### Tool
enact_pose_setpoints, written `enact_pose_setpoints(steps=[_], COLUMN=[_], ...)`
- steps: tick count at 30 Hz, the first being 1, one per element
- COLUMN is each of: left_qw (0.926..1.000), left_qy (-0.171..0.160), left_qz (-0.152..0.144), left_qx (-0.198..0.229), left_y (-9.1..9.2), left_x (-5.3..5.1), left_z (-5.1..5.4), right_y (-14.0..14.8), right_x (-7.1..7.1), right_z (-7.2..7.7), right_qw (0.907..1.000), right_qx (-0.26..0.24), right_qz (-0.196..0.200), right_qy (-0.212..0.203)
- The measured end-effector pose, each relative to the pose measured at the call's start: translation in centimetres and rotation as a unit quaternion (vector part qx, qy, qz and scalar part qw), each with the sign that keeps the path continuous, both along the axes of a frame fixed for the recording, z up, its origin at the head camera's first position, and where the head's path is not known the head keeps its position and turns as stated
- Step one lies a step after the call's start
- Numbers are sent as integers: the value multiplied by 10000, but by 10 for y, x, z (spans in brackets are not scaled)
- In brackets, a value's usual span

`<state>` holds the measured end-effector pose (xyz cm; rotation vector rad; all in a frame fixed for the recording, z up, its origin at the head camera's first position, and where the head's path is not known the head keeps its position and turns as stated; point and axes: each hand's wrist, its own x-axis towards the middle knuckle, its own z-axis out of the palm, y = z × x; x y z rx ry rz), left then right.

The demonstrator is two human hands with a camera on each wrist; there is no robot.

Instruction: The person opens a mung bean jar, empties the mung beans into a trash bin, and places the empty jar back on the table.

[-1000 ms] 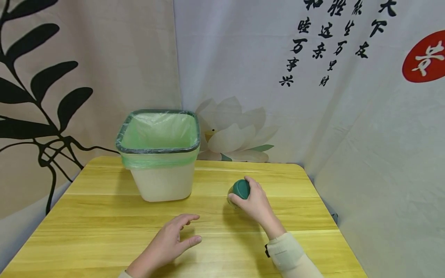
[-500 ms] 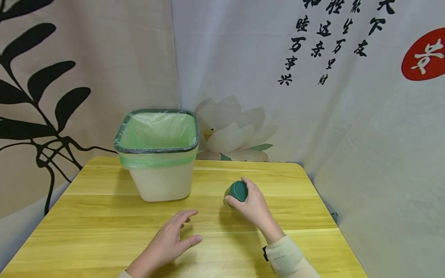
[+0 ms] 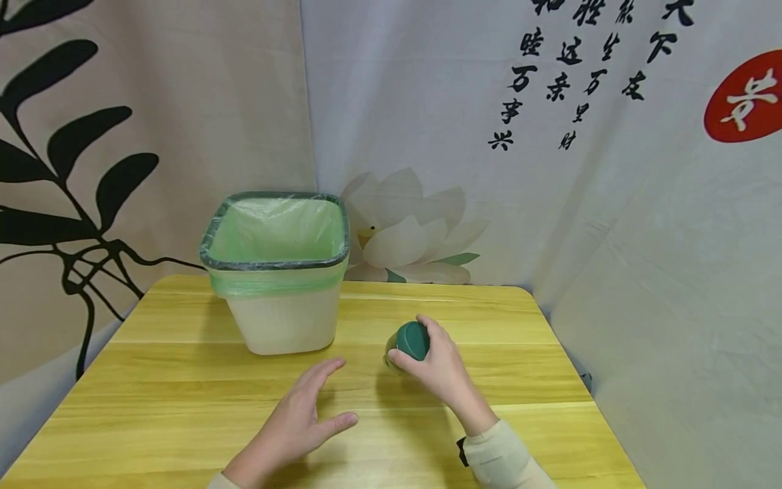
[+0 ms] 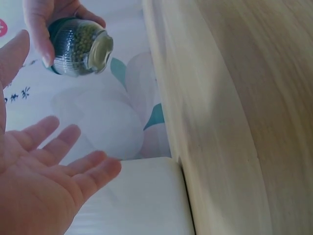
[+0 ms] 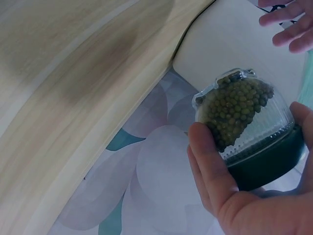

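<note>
Jar [image 5: 247, 117] of clear ribbed glass, part-filled with small round green beans [image 5: 237, 107] and topped by a dark green lid [image 5: 274, 164], is held above the table [image 3: 201, 407] in a person's right hand [image 3: 436, 367]. The grip is closed around the lid end, thumb and fingers on opposite sides, with the glass base jutting out beyond them. Tilted lid-up within the grip, the jar keeps its base apart from the wood, and the beans rest toward that lower end.

To the left of the grip and nearer the person, the left hand [image 3: 296, 418] is held out with its fingers extended and its thumb well apart, leaving a wide gap between them; it is near the jar, not touching it. Left of the grip and farther off, beyond the left hand, a pale bin [image 3: 287, 322] stands upright on the table, lined with a green bag [image 3: 275, 285] folded over its dark rim [image 3: 277, 265].

Straight beyond the grip, a printed lotus [image 3: 406, 238] spreads across a cloth backdrop [image 3: 391, 102]. High to its right run columns of black lettering [image 3: 558, 87] and a red oval [image 3: 747, 98]; far to its left, a dark leafy plant print [image 3: 125, 187].
</note>
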<state>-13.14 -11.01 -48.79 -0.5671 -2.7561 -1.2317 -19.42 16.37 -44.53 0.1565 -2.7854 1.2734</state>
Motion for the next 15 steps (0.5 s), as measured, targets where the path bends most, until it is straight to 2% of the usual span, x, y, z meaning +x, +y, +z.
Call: enact_pose_setpoints(steps=[15], left_qw=[9978], left_qy=[585], left_qz=[308], left_qx=[88], left_y=[3], left_x=[-5], left_z=[0], right_y=[-9], right_x=[12], right_z=[8], right_qw=[9993], right_qx=[-265], right_qz=[257], right_qy=[46])
